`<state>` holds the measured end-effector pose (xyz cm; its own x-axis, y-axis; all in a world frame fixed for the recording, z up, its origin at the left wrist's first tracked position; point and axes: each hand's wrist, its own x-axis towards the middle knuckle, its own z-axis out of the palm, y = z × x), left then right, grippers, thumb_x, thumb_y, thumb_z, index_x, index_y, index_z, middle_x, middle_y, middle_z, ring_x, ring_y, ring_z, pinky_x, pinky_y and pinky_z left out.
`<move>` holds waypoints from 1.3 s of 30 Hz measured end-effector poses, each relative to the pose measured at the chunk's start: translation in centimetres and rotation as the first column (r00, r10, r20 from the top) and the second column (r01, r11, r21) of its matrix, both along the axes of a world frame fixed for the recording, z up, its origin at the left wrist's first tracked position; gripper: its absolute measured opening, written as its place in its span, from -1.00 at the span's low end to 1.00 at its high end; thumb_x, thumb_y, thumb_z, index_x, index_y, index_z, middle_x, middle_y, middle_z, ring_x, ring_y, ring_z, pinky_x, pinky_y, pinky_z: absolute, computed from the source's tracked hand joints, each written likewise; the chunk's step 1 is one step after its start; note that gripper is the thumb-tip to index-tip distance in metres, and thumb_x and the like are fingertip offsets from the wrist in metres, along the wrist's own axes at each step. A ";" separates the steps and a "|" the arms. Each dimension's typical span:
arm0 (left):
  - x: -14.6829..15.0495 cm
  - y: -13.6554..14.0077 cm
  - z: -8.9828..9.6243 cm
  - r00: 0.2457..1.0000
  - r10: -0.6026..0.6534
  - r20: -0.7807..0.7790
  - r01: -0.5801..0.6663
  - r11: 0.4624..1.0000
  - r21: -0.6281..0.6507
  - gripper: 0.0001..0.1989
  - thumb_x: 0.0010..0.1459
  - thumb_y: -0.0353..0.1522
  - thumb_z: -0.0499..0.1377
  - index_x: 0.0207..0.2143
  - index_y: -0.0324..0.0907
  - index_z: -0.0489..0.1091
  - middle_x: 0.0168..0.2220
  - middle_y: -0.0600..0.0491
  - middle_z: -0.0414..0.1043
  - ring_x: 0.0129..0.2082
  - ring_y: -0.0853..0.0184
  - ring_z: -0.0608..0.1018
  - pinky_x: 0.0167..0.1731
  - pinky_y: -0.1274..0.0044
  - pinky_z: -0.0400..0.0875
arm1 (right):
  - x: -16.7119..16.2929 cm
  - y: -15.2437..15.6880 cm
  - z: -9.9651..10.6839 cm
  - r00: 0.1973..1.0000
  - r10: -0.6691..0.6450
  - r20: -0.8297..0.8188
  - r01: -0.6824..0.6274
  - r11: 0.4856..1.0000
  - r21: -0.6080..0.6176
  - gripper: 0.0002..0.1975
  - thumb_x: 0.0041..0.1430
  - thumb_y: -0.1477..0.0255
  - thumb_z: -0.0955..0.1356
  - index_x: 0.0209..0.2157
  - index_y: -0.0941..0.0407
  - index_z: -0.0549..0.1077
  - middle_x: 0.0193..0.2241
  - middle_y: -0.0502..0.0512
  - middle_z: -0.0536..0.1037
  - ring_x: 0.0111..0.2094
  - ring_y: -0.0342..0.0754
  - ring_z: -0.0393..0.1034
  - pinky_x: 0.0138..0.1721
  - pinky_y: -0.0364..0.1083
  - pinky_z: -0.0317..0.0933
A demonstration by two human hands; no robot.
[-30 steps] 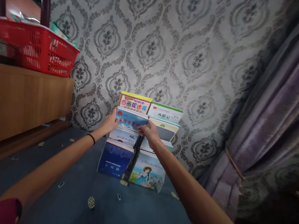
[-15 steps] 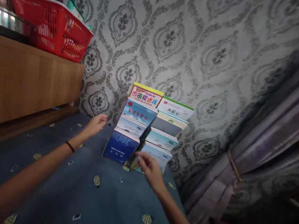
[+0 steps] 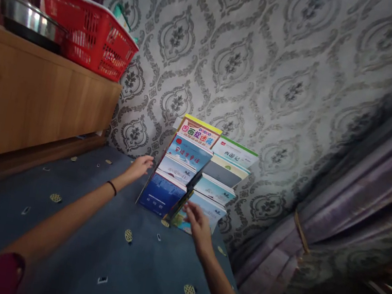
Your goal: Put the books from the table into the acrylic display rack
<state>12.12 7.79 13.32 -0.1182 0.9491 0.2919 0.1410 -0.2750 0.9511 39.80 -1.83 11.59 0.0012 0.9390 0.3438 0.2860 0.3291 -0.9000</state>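
Two columns of books stand tiered one before another against the wall. The left column runs from a yellow-topped picture book [image 3: 200, 132] at the back, through a light-blue storybook [image 3: 191, 152], to a dark blue book [image 3: 162, 193] in front. At the back of the right column is a white book with a green top edge [image 3: 235, 152]; a pale blue book [image 3: 213, 212] is foremost. My left hand [image 3: 140, 166] is beside the left column, fingers loosely extended and empty. Before the pale blue book, my right hand [image 3: 199, 225] has its fingers apart, covering part of its cover; I cannot tell whether they touch.
A blue patterned cloth [image 3: 82, 243] covers the surface under the books. To the left, a wooden cabinet [image 3: 40, 104] carries a red plastic basket [image 3: 88, 32] and a metal basin [image 3: 31, 17]. A tied grey-purple curtain [image 3: 273, 271] hangs at the right.
The view has shifted, so the basket and books appear further right. My left hand is closer to the left column's side. My right hand stays in front of the right column.
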 end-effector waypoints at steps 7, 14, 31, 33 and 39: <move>2.1 4.0 1.6 0.999 -0.031 -0.037 0.032 0.999 0.036 -0.50 0.13 -0.50 0.03 0.13 -0.26 0.40 0.09 -0.19 0.50 0.03 0.15 0.55 -0.06 0.36 0.51 | -0.4 4.4 6.7 0.985 -0.063 -0.158 0.061 0.998 -0.019 -0.44 -0.14 0.24 0.43 -0.05 0.15 0.43 -0.24 0.16 0.59 -0.24 0.01 0.52 -0.34 -0.10 0.35; 2.8 6.2 0.7 0.997 -0.038 -0.060 0.046 0.989 0.139 -0.53 0.09 -0.49 0.10 0.08 -0.22 0.46 -0.02 -0.09 0.58 -0.03 0.20 0.57 -0.02 0.38 0.49 | -1.4 6.9 10.3 0.995 -0.079 -0.054 0.074 0.993 -0.091 -0.49 -0.07 0.47 0.36 0.00 0.19 0.38 -0.47 0.00 0.54 -0.48 -0.13 0.42 -0.55 -0.22 0.22; 2.3 6.5 -0.1 0.965 0.020 -0.263 0.054 0.961 0.273 -0.54 0.12 -0.55 0.04 0.03 -0.21 0.52 -0.04 -0.11 0.56 0.02 0.10 0.52 0.16 0.29 0.34 | -2.6 8.3 11.7 0.991 -0.113 -0.077 0.080 0.935 -0.345 -0.31 0.07 0.64 0.32 0.25 0.38 0.10 -0.68 0.00 0.50 -0.73 -0.16 0.25 -0.75 -0.27 0.06; 2.3 6.6 0.0 0.959 0.022 -0.282 0.059 0.959 0.276 -0.54 0.12 -0.55 0.04 0.02 -0.20 0.53 -0.07 -0.11 0.56 0.00 0.09 0.52 0.14 0.29 0.35 | -2.8 8.4 11.8 0.991 -0.119 -0.059 0.090 0.931 -0.355 -0.36 0.10 0.66 0.30 0.23 0.38 0.11 -0.68 0.01 0.50 -0.73 -0.16 0.26 -0.75 -0.27 0.06; 2.4 6.6 0.3 0.937 0.028 -0.348 0.072 0.960 0.271 -0.52 0.09 -0.58 0.03 0.00 -0.19 0.54 -0.13 -0.10 0.57 -0.01 0.10 0.51 0.12 0.33 0.37 | -2.2 8.7 12.0 0.997 -0.080 -0.002 0.074 0.935 -0.346 -0.69 0.10 0.67 0.32 -0.09 0.21 0.34 -0.68 0.01 0.50 -0.73 -0.17 0.29 -0.74 -0.26 0.11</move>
<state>14.53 14.44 13.61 0.0573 0.8261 0.5606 0.4373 -0.5256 0.7298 37.61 6.89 23.57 0.0814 0.9967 -0.0028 0.2825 -0.0257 -0.9589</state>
